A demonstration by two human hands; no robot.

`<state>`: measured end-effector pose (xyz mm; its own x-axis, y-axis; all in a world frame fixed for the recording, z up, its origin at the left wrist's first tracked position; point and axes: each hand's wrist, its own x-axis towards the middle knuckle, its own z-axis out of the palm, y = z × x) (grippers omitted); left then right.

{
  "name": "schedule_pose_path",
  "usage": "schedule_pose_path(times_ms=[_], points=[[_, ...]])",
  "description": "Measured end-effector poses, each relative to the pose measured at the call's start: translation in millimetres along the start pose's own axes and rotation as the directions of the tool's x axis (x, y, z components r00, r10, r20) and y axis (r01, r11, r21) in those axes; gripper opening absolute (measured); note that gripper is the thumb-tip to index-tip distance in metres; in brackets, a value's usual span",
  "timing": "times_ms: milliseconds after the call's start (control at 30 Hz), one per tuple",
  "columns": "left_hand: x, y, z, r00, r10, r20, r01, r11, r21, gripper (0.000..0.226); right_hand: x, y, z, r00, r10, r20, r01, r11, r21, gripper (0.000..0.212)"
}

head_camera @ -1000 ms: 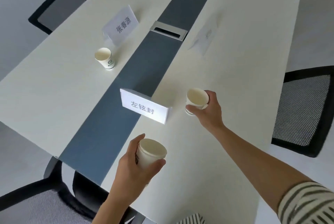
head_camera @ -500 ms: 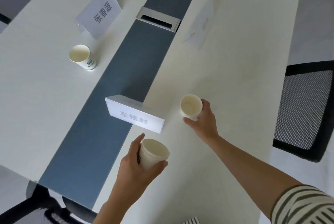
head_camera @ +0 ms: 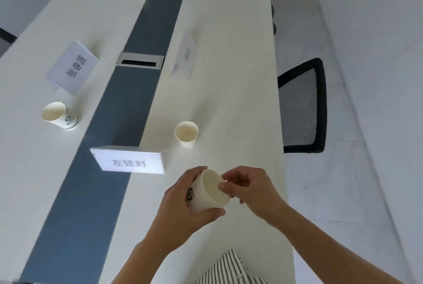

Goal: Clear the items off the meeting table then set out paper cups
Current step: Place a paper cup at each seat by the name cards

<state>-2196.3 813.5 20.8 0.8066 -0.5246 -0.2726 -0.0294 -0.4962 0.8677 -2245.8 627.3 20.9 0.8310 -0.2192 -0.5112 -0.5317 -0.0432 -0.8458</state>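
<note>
**Held cup: mouth turned toward the right hand, rim at the fingertips**

The held cup (head_camera: 207, 194) is gripped round its wall by the left hand (head_camera: 180, 210), with fingers and thumb curled about it, above the near end of the table (head_camera: 240, 77). Its long axis is tilted, with the base toward the left palm and the mouth turned up and to the right. The right hand (head_camera: 254, 189) is placed directly at that mouth and is the hand nearer the rim. Its fingertips (head_camera: 225, 186) are curled and closed on the right side of the rim, apparently in a pinch. The contact inside the mouth is hidden. Whether one cup or a nested stack is held cannot be told.

Judgement: if an inner cup is to be separated, a draw along the cup's axis is called for, rightward and away from the left palm.

A placed cup (head_camera: 186, 133) stands upright just beyond the hands, to the right of the near name card (head_camera: 129, 162). A second cup (head_camera: 58, 115) is noted on the left, across the grey strip (head_camera: 137, 91).
</note>
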Motion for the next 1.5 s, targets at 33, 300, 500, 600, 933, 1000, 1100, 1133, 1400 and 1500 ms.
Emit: schedule_pose_path(times_ms=[33, 300, 500, 600, 933, 1000, 1100, 1133, 1400, 1500], points=[[-6.3, 5.2, 8.6, 0.999, 0.027, 0.025, -0.028, 0.999, 0.018, 0.076, -13.2, 6.8, -5.7, 1.0, -0.002, -0.015, 0.003, 1.0, 0.011, 0.01], [-72.3, 36.6, 89.4, 0.964, 0.168, 0.208, -0.198, 0.971, 0.131, 0.073, -139.3, 73.0, -59.9, 0.948, -0.02, -0.318, 0.086, 0.977, 0.196, 0.012], [-142.4, 61.5, 171.0, 0.891, 0.258, 0.373, -0.329, 0.934, 0.14, 0.062, -270.0, 143.6, -91.0, 0.954, -0.106, -0.279, 0.22, 0.882, 0.417, 0.05], [-173.1, 70.0, 215.5, 0.835, 0.289, 0.469, -0.384, 0.915, 0.12, 0.061, -322.1, 179.4, -89.4, 0.889, -0.057, -0.454, 0.25, 0.892, 0.378, 0.067], [-161.6, 113.7, 319.5, 0.762, 0.308, 0.57, -0.397, 0.917, 0.035, 0.07, -429.0, 265.9, -187.7, 0.442, 0.208, -0.873, 0.545, 0.71, 0.445, 0.049], [-144.8, 125.6, 343.0, 0.77, 0.304, 0.56, -0.373, 0.928, 0.008, 0.069, -432.7, 277.6, -213.1, 0.404, 0.246, -0.881, 0.557, 0.698, 0.45, 0.057], [-115.4, 145.4, 381.6, 0.79, 0.306, 0.532, -0.325, 0.944, -0.059, 0.066, -429.0, 293.4, -256.5, 0.401, 0.281, -0.872, 0.524, 0.71, 0.47, 0.073], [-104.6, 153.1, 393.6, 0.795, 0.304, 0.524, -0.313, 0.947, -0.074, 0.066, -426.9, 296.8, -271.9, 0.404, 0.29, -0.867, 0.503, 0.721, 0.476, 0.073], [-9.1, 252.0, 463.3, 0.792, 0.362, 0.491, -0.363, 0.927, -0.098, 0.067, -400.1, 281.3, -404.6, 0.354, 0.294, -0.888, 0.427, 0.794, 0.433, 0.069], [26.8, 283.7, 485.2, 0.81, 0.38, 0.446, -0.384, 0.919, -0.086, 0.068, -379.7, 281.3, -447.8, 0.382, 0.29, -0.878, 0.406, 0.801, 0.441, 0.057]])
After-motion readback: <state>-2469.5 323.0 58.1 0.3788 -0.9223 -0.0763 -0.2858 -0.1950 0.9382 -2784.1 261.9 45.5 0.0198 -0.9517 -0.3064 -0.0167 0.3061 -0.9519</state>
